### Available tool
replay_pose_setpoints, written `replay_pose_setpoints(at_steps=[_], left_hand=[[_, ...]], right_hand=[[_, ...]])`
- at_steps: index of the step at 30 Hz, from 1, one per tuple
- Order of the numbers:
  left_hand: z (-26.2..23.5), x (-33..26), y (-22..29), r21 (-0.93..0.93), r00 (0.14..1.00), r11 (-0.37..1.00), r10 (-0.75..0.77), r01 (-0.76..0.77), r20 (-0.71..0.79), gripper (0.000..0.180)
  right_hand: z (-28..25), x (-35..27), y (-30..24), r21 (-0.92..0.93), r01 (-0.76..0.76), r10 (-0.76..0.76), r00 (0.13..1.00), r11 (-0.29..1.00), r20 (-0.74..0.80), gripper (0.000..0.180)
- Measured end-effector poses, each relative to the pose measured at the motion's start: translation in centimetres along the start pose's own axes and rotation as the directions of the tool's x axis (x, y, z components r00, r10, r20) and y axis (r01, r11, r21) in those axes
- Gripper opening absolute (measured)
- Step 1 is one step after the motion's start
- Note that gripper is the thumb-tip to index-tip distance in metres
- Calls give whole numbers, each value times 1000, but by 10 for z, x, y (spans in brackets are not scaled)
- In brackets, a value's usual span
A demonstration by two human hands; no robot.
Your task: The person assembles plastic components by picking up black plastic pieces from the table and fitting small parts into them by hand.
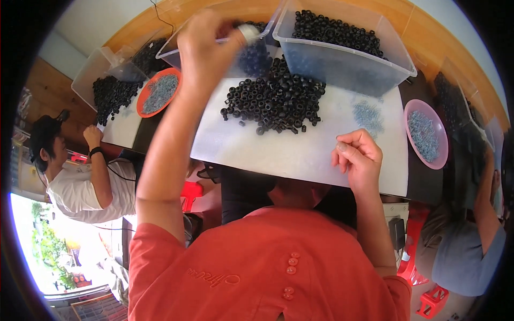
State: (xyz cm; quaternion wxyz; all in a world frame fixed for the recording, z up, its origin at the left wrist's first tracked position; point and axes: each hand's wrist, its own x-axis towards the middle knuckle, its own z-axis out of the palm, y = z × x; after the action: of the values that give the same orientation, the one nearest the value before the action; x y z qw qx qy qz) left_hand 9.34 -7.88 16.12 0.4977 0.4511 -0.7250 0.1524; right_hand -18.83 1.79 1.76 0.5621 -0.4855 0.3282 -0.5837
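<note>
My left hand [206, 45] is raised over the clear plastic bin [170, 53] at the back left. Motion smears its fingers, and a whitish patch shows at the thumb tip; whether it holds anything is unclear. My right hand [360, 157] hovers above the right part of the white sheet [241, 150], thumb pressed to curled fingers. Anything in that pinch is too small to make out. Between the hands lies a heap of small black ring-shaped parts [281, 96]. Past the right hand, tiny blue-grey pieces [368, 119] lie scattered on the sheet.
Another clear bin [342, 67] of black parts stands at the back. A pink bowl [443, 136] of blue-grey pieces sits at the right, an orange bowl [143, 104] at the left. People sit on both sides; a wooden board [417, 24] runs behind the bins.
</note>
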Motion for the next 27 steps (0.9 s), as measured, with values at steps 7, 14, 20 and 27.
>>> replay_pose_setpoints(at_steps=[7, 14, 20, 27], left_hand=[[26, -37, 24, -243, 980, 958, 179, -152, 90, 23], [52, -143, 77, -490, 831, 811, 8, 321, 557, 7], [50, -144, 74, -484, 684, 574, -196, 661, 703, 8], [48, -147, 75, -520, 713, 534, -254, 667, 653, 8]], right_hand=[[-1, -3, 1, -49, 6, -7, 999, 999, -32, 6], [6, -6, -1, -237, -37, 38, 999, 971, -3, 6], [7, -7, -5, -270, -46, 43, 999, 962, -19, 7], [11, -3, -4, -322, -86, 86, 996, 943, -15, 8]])
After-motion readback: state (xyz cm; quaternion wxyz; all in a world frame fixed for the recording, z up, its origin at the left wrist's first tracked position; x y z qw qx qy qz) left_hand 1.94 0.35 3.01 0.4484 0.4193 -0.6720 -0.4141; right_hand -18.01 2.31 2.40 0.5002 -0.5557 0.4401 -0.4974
